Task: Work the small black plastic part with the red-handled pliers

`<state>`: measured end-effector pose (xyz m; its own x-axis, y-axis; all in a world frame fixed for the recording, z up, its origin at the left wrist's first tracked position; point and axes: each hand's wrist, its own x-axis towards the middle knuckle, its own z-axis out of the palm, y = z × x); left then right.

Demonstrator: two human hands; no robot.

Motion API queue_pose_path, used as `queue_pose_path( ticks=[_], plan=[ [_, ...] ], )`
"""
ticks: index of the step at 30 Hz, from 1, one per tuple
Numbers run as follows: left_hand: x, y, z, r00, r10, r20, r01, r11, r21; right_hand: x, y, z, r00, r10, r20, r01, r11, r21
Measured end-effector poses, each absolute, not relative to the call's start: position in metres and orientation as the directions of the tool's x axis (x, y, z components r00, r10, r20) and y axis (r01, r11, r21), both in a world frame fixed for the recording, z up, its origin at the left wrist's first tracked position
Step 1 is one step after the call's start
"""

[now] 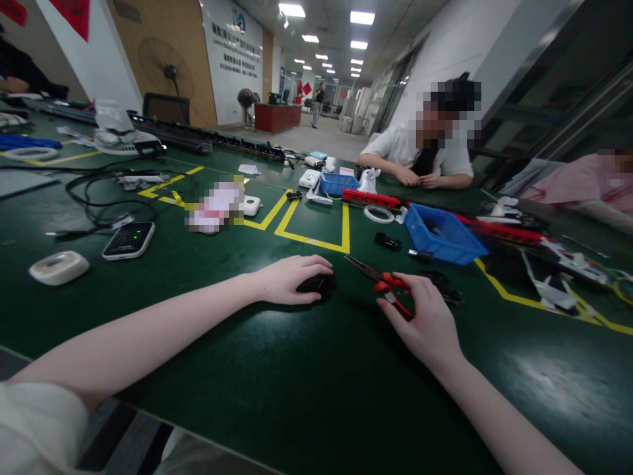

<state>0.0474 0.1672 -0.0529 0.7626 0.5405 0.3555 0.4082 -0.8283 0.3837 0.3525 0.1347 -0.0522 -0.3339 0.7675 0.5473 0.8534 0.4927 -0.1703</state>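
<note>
My left hand (291, 278) rests low over the green table (277, 369), its fingers curled around a small black object (316, 285). What kind of thing that is I cannot make out, as the fingers cover part of it. Red-handled needle-nose pliers (383, 285) are in my right hand (429, 323), thumb on one handle and fingers on the other. Their dark jaws point up and left, toward the black object but apart from it. Behind my right hand lie loose black pieces (448, 287). A small black part (388, 241) lies farther off.
A blue bin (445, 247) holding dark items stands beyond my right hand. A white-edged device (129, 240) and a white rounded case (59, 268) lie at left, near black cables (79, 191). Yellow tape (311, 244) marks the tabletop. Across sits a person (445, 158).
</note>
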Motion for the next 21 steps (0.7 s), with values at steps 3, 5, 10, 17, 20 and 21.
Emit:
queue_pose_path(
  ticks=[3, 5, 10, 17, 20, 21],
  plan=[
    [0.047, 0.169, -0.054, 0.761, 0.551, 0.342, 0.414, -0.818, 0.399, 0.352, 0.132, -0.052, -0.365, 0.771, 0.522, 0.843, 0.512, -0.167],
    [0.046, 0.169, -0.053, 0.755, 0.561, 0.34, 0.401, -0.805, 0.438, 0.351, 0.129, -0.051, -0.42, 0.745, 0.518, 0.831, 0.545, -0.109],
    [0.045, 0.168, -0.05, 0.734, 0.588, 0.338, 0.383, -0.771, 0.509, 0.345, 0.125, -0.049, -0.5, 0.711, 0.494, 0.798, 0.6, -0.057],
    [0.045, 0.17, -0.05, 0.724, 0.597, 0.345, 0.398, -0.771, 0.498, 0.347, 0.127, -0.05, -0.507, 0.69, 0.517, 0.788, 0.614, -0.045],
    [0.042, 0.161, -0.043, 0.652, 0.546, 0.526, 0.345, -0.831, 0.436, 0.35, 0.128, -0.051, -0.504, 0.671, 0.544, 0.788, 0.615, -0.028],
    [0.041, 0.153, -0.039, 0.616, 0.504, 0.606, 0.308, -0.862, 0.404, 0.35, 0.128, -0.051, -0.505, 0.664, 0.551, 0.787, 0.617, -0.023]
  ],
)
